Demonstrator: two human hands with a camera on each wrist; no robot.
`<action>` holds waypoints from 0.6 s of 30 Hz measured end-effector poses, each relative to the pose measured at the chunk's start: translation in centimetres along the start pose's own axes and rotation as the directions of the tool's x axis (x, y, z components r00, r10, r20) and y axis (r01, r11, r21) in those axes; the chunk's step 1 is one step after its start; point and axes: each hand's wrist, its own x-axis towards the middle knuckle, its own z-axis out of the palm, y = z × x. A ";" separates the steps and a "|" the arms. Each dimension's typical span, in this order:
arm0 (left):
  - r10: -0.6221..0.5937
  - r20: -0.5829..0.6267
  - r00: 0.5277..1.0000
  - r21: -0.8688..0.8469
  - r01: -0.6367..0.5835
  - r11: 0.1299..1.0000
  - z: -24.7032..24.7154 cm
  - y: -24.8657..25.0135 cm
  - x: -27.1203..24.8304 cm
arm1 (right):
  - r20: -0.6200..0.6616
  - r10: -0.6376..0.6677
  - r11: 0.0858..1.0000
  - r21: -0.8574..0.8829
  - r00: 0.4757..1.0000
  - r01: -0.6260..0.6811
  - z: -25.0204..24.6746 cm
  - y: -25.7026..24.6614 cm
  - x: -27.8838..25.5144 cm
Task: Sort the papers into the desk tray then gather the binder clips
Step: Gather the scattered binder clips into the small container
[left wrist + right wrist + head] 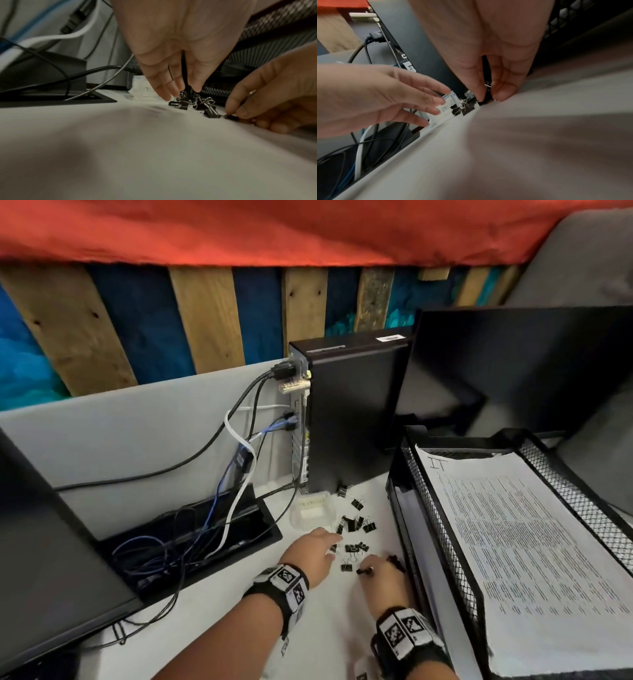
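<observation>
Several small black binder clips (352, 527) lie scattered on the white desk between a clear plastic tub (311, 510) and the black mesh desk tray (416, 491). Printed papers (520, 542) lie in the tray's top tier. My left hand (333, 543) reaches over the clips with straight, spread fingers and holds nothing; in the left wrist view its fingertips (169, 96) hover just above the clips (193, 103). My right hand (368, 569) pinches one binder clip (363, 571) on the desk beside the tray; the right wrist view shows finger and thumb closed on this clip (483, 103).
A black computer tower (352, 412) stands behind the clips, with cables (239, 446) running into an open cable well (191, 535) at the left. Monitors stand at far left (51, 542) and at the back right (531, 364). The tray's mesh wall (267, 33) is close on the right.
</observation>
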 end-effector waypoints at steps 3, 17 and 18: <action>0.032 0.083 0.996 0.130 -0.043 0.991 0.3 0.1 1.4 | -0.008 0.048 0.998 0.038 0.999 -0.047 -0.5 -0.3 0.5; -0.123 -0.382 0.916 -0.186 0.054 0.981 -2.1 -3.3 1.7 | -0.072 -0.125 0.730 0.669 0.990 0.141 -0.4 -7.3 5.8; -0.135 -0.423 0.896 -0.217 0.044 0.975 -2.5 -3.3 2.3 | -0.049 -0.148 0.715 0.685 0.988 0.141 -0.1 -7.4 6.3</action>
